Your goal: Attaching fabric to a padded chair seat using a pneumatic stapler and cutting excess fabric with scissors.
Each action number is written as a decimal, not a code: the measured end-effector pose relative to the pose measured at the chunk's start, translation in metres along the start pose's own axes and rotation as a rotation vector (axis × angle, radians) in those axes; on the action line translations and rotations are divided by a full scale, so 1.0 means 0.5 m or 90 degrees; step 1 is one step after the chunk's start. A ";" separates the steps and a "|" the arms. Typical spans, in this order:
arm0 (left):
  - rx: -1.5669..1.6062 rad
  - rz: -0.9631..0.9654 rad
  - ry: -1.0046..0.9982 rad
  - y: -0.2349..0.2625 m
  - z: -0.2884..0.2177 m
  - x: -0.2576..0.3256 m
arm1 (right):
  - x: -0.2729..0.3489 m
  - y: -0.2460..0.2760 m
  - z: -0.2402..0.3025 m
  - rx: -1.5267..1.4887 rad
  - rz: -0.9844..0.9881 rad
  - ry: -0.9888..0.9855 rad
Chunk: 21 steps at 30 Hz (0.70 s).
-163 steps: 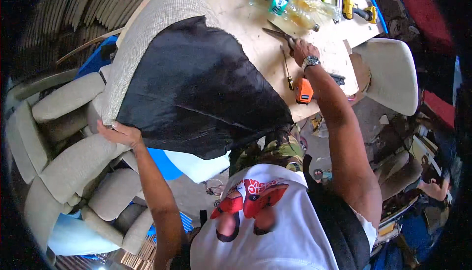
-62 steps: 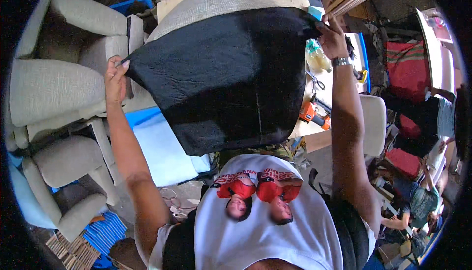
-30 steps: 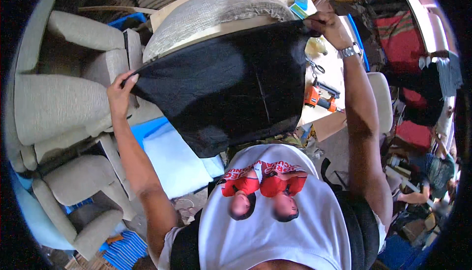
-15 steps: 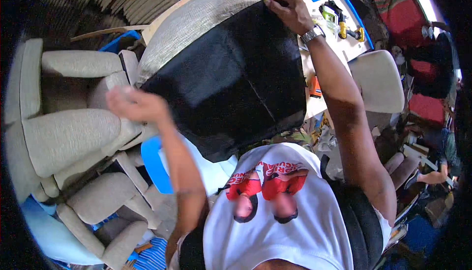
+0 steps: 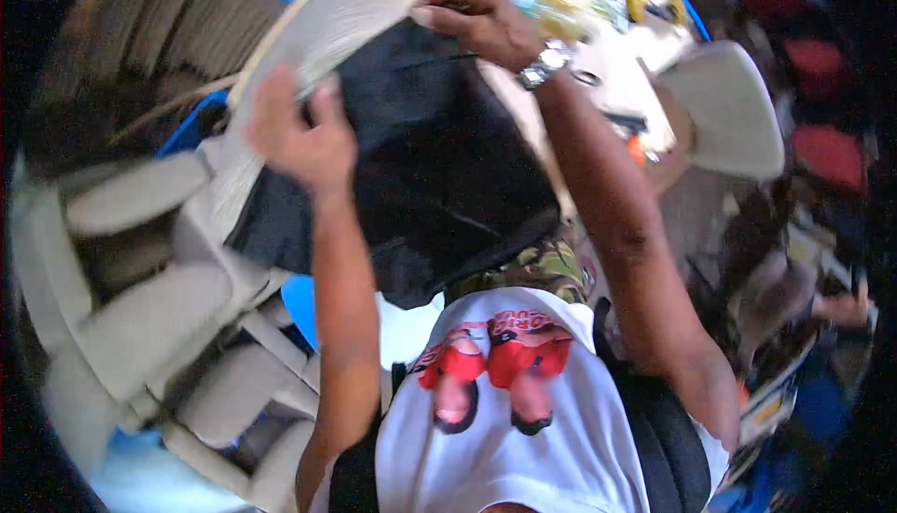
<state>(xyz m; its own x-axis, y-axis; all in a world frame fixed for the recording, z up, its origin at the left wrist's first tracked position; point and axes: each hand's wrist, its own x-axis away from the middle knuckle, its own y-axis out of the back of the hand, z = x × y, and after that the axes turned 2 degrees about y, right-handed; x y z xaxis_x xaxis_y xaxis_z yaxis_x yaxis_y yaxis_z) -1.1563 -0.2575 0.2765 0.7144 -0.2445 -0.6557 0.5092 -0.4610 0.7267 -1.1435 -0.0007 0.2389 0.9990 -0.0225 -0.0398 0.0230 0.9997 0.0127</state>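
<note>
A black fabric sheet [image 5: 439,158] is spread in front of me over a light beige upholstered piece [image 5: 322,36], whose ribbed cover shows along the far left side. My right hand [image 5: 486,27] pinches the far corner of the black fabric between thumb and fingers; a metal watch is on that wrist. Over the fabric's left edge, where it meets the beige cover, is my left hand [image 5: 308,135]. Its thumb and fingers are spread, blurred by motion, with nothing seen in them. Whether it touches the fabric I cannot tell.
Beige armchairs [image 5: 159,326] crowd the left side. On the table [image 5: 617,74] at the far right lie a yellow-and-black power tool [image 5: 654,8] and small items. A pale padded panel [image 5: 729,116] stands beside it. Another person's hand [image 5: 841,307] shows at the right.
My left hand has swung up and right, from beside the armchair to the fabric's left edge. My right hand has drawn the fabric's corner leftward. The view has turned slightly.
</note>
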 end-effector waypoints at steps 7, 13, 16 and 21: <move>-0.014 0.018 -0.044 -0.002 -0.010 -0.016 | 0.483 0.237 -0.410 0.687 -0.166 -0.273; -0.034 0.042 -0.010 -0.021 0.002 0.002 | 0.585 0.272 -0.478 0.698 0.139 -0.476; -0.023 0.031 -0.007 -0.035 0.001 0.000 | 0.596 0.265 -0.475 0.823 0.049 -0.489; -0.046 -0.032 0.022 -0.022 -0.017 -0.020 | 0.527 0.257 -0.358 0.846 0.152 -0.439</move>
<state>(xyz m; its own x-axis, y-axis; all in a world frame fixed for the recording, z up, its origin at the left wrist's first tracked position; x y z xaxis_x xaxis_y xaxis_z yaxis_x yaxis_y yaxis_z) -1.1647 -0.2427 0.2769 0.7020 -0.1926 -0.6856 0.5774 -0.4097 0.7063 -0.8846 0.1243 0.0511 0.7982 -0.2453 0.5502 -0.4960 0.2506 0.8314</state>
